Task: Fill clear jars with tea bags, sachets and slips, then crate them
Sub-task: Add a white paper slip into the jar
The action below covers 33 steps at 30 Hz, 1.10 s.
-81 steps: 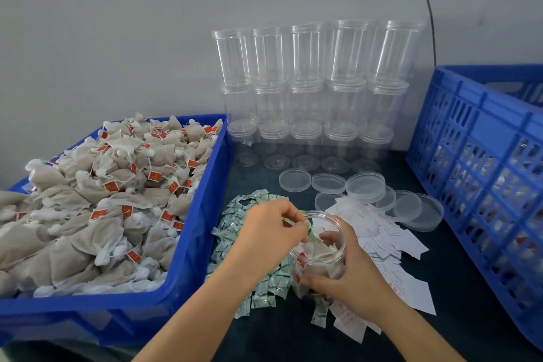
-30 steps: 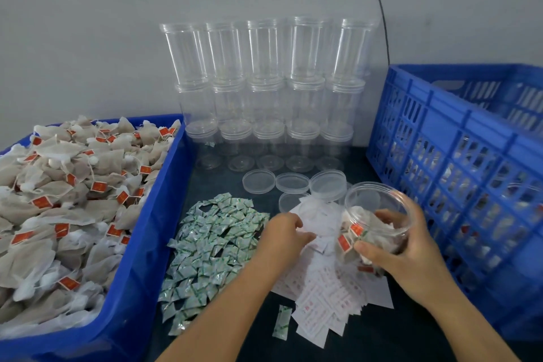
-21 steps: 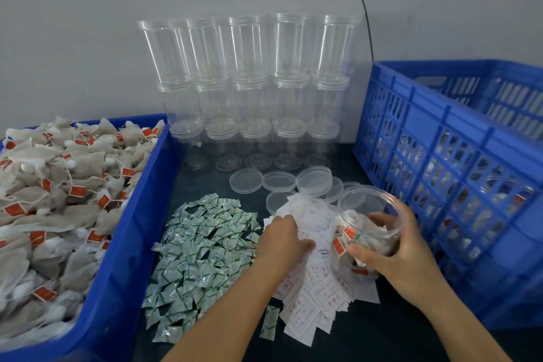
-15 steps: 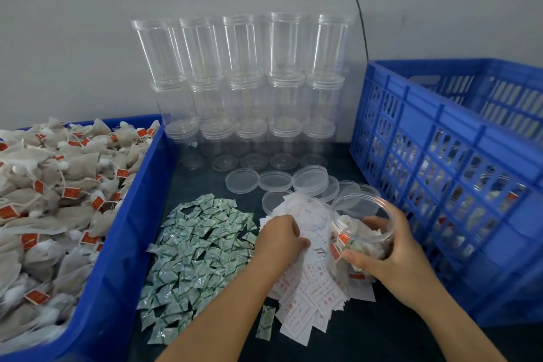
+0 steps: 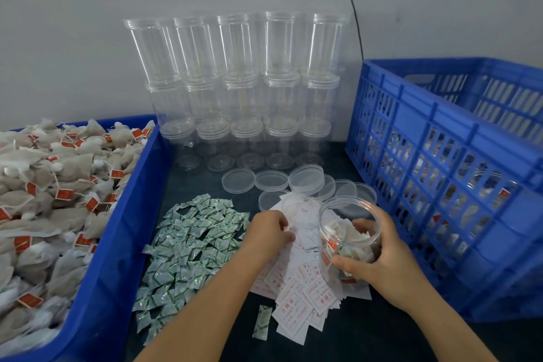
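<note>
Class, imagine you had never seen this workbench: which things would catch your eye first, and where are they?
The wall of stacked clear jars at the back, and the blue tray heaped with tea bags on the left. In front, the right hand holds an open, part-filled jar while the left hand rests on the paper slips.

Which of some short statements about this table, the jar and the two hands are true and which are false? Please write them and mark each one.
1. The right hand holds an open jar with tea bags inside. True.
2. The left hand is reaching into the bin of tea bags. False: it rests on the white paper slips.
3. The green sachets lie between the bin and the slips. True.
4. The held jar has its lid on. False: its mouth is open, and loose lids lie behind it.
5. The blue crate stands on the person's left. False: it stands on the right.
</note>
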Available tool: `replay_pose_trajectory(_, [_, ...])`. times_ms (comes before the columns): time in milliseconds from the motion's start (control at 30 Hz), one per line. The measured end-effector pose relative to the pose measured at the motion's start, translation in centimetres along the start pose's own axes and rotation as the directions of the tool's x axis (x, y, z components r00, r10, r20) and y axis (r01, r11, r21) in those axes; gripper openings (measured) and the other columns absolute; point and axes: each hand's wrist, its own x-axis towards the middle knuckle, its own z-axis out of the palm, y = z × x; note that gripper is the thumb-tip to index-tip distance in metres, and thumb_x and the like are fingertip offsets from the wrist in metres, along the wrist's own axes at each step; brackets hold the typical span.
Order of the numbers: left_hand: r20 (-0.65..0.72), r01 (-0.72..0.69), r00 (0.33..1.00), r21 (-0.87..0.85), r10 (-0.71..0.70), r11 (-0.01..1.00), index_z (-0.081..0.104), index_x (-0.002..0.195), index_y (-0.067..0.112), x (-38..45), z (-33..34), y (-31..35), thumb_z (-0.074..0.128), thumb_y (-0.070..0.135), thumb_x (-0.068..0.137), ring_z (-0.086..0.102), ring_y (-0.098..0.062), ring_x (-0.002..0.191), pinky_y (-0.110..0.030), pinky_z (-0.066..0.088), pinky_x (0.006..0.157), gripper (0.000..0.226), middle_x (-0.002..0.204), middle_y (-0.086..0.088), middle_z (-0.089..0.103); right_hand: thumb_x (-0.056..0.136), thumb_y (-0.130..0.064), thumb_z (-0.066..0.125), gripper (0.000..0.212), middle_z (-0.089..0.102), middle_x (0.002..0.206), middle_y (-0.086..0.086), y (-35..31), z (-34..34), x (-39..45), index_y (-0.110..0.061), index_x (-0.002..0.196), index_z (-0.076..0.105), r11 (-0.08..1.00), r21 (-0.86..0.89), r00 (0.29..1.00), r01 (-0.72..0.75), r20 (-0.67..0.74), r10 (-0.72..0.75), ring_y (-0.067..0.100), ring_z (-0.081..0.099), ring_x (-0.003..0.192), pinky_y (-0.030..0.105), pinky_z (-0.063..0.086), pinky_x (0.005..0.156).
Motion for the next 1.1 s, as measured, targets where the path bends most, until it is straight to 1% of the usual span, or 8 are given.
replay_pose_trajectory(133, [-0.078,-0.047,0.996,0.080,0.053,0.996,0.067,0.091,0.010,-0.5,-0.9,-0.6,0.055,0.023,0.090,0.061,-0.021,0.079,-0.035,0.052,0.069,0.018,0.085,-0.004,0.067,0.046,-0.045,0.088,0.087,0.050,0.126,-0.018,-0.2,0.4,0.0,-0.084,0.104,0.035,0.999,0.031,0.999,0.018,0.030,-0.019,-0.024,0.054,0.099,-0.001,0.045,0.067])
replay_pose_trajectory(333, [-0.209,-0.095,0.975,-0.120,0.068,0.988,0.062,0.110,0.016,-0.9,-3.3,-1.5,0.056,0.001,0.086,0.051,0.005,0.073,-0.003,0.039,0.053,0.029,0.097,0.004,0.062,0.044,-0.051,0.088,0.089,0.049,0.128,-0.019,-0.5,1.2,0.1,-0.083,0.107,0.035,0.999,0.053,0.998,-0.003,0.065,-0.001,-0.020,0.055,0.102,0.000,0.046,0.073])
replay_pose_trajectory(500, [-0.302,-0.238,0.941,-0.265,0.154,0.934,0.055,0.115,0.024,-2.8,-5.8,0.3,0.065,0.004,0.084,0.060,0.000,0.084,-0.015,0.052,0.070,0.038,0.099,0.013,0.061,0.040,-0.053,0.088,0.090,0.049,0.126,-0.021,-1.0,1.8,0.4,-0.083,0.104,0.033,0.997,0.078,0.997,-0.026,0.070,0.021,-0.019,0.057,0.097,0.005,0.050,0.066])
replay_pose_trajectory(600, [-0.399,-0.376,0.885,-0.305,0.241,0.875,0.055,0.096,0.030,-4.8,-6.8,2.1,0.066,0.005,0.085,0.061,0.000,0.084,-0.019,0.053,0.074,0.030,0.094,0.011,0.064,0.041,-0.047,0.090,0.089,0.050,0.124,-0.019,-1.2,2.3,0.4,-0.082,0.104,0.036,0.996,0.090,0.997,-0.026,0.077,0.019,-0.021,0.057,0.096,0.005,0.051,0.063])
replay_pose_trajectory(733, [-0.500,-0.609,0.656,0.092,0.565,0.788,0.067,0.091,0.018,-7.6,-6.8,4.5,0.070,0.017,0.085,0.060,-0.009,0.063,-0.029,0.052,0.056,0.007,0.073,0.007,0.066,0.042,-0.055,0.091,0.089,0.052,0.124,-0.020,-1.5,2.7,0.4,-0.080,0.108,0.036,0.994,0.100,0.996,-0.035,0.080,0.027,-0.022,0.055,0.101,0.003,0.049,0.067])
replay_pose_trajectory(867, [-0.431,-0.685,0.413,0.434,0.803,0.585,0.072,0.087,0.010,-8.2,-5.6,5.7,0.068,0.014,0.082,0.061,-0.018,0.055,-0.031,0.048,0.042,0.009,0.067,0.000,0.066,0.030,-0.079,0.084,0.090,0.053,0.122,-0.024,-1.6,3.0,0.3,-0.084,0.104,0.033,0.995,0.078,0.995,-0.064,0.085,0.058,-0.019,0.057,0.100,0.002,0.048,0.068])
replay_pose_trajectory(967, [-0.365,-0.682,0.408,0.488,0.837,0.545,0.073,0.084,0.010,-7.9,-4.6,5.8,0.083,0.008,0.065,0.059,-0.018,0.052,-0.028,0.047,0.039,0.022,0.064,0.001,0.064,0.033,-0.075,0.084,0.085,0.060,0.111,-0.028,-1.6,3.3,0.3,-0.082,0.101,0.033,0.997,0.053,0.994,-0.065,0.089,0.060,-0.016,0.058,0.098,0.002,0.048,0.068])
replay_pose_trajectory(1100, [-0.312,-0.662,0.501,0.463,0.807,0.590,0.072,0.081,0.008,-8.0,-4.1,5.8,0.087,0.007,0.060,0.056,-0.018,0.046,-0.025,0.045,0.037,0.025,0.059,-0.001,0.061,0.038,-0.064,0.087,0.080,0.056,0.106,-0.042,-1.7,3.4,0.3,-0.082,0.097,0.035,0.995,0.079,0.994,-0.052,0.100,0.044,-0.019,0.057,0.097,0.001,0.047,0.066])
